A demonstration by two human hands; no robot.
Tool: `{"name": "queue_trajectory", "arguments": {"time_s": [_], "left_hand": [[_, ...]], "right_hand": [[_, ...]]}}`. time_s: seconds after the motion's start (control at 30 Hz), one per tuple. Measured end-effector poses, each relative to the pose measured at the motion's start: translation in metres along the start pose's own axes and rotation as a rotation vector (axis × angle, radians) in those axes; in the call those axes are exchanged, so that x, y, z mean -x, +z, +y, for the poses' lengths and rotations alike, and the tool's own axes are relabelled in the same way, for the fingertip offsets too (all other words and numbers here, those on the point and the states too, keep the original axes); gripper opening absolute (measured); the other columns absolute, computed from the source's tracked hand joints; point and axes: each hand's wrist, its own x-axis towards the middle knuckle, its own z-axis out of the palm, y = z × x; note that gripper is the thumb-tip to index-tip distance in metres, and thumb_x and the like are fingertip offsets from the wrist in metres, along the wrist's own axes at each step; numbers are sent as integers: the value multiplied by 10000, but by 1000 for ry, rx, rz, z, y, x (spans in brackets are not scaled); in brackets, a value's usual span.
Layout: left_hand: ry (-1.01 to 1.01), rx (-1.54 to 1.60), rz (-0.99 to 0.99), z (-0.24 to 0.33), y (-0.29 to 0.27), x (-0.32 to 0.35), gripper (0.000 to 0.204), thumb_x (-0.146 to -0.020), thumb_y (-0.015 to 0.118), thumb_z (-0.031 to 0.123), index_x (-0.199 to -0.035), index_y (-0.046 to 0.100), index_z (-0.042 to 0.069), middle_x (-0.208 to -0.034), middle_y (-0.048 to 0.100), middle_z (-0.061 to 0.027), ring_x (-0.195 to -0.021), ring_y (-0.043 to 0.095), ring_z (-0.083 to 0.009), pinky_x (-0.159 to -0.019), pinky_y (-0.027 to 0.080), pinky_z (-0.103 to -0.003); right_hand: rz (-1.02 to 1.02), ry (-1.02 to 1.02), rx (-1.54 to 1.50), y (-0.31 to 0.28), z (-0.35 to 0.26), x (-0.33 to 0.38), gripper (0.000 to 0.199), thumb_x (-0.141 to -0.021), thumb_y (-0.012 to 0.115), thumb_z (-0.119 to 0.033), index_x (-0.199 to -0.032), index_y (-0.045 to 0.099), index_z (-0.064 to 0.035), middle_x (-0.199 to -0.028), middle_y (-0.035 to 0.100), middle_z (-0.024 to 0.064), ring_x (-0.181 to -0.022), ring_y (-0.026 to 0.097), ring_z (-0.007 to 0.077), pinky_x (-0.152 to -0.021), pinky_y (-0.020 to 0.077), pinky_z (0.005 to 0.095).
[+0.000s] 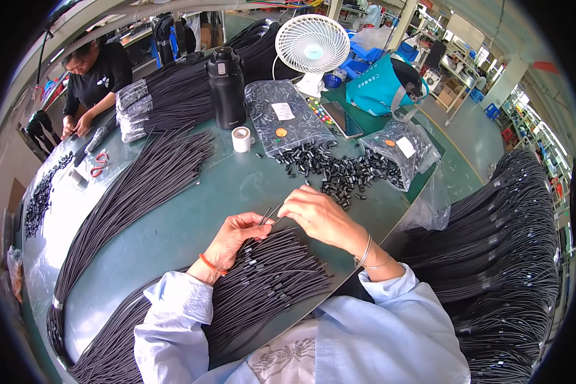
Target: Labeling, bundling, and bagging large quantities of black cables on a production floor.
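green table (243, 179) strewn with small black pieces (345, 174). thin black cables (267, 214) pinched in left hand (235, 238), above cable bundle (281, 272); right hand (320, 216) bunched at tips, grip cannot be told. cables probably light, springy; best held near ends.

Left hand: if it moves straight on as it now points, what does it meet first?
Beyond the thin black cables it holds, the left hand would probably meet the right hand first, though depth is unclear.
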Motion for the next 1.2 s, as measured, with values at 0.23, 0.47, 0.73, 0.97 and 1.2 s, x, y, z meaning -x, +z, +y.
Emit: {"name": "queue_trajectory", "arguments": {"time_s": [0.23, 0.47, 0.73, 0.97, 1.2], "left_hand": [[-75, 119, 41, 8, 8, 3, 75, -908, 652, 96, -946, 667, 34, -910, 680, -9, -797, 617, -92, -762, 484, -220], [-50, 147, 53, 2, -2, -1, 103, -900, 645, 81, -985, 660, 25, -925, 669, -12, -793, 587, -85, -760, 470, -222], [15, 69, 50, -3, 2, -3, 148, -868, 667, 43, -1011, 668, 6, -898, 663, -21, -762, 563, -83, -736, 460, -223], [6, 75, 49, -2, 2, -2, 180, -852, 680, 19, -1030, 676, -3, -869, 665, -21, -752, 566, -85, -731, 462, -219], [17, 47, 29, -3, 1, -2, 153, -867, 672, 39, -1016, 671, 4, -876, 665, -18, -763, 576, -87, -743, 473, -217]], "right_hand": [[-120, -270, 368, 46, -47, 3, 79, -834, 649, -102, -895, 629, -57, -884, 608, 56, -852, 590, 233, -777, 492, 347], [163, 134, 220, 20, 14, 26, 171, -820, 665, -72, -979, 606, -47, -852, 622, 68, -806, 610, 240, -693, 518, 361], [175, 225, 145, 31, 45, 38, 106, -849, 670, -55, -942, 620, -40, -820, 656, 73, -788, 663, 235, -720, 551, 333], [7, 498, -731, 18, 36, 20, 175, -899, 670, -42, -1071, 644, -20, -951, 675, -1, -915, 621, 76, -781, 515, 250], [-13, 107, -204, 10, 13, 5, 152, -865, 666, -58, -1014, 676, -30, -919, 675, 43, -834, 641, 161, -745, 525, 289]]}}
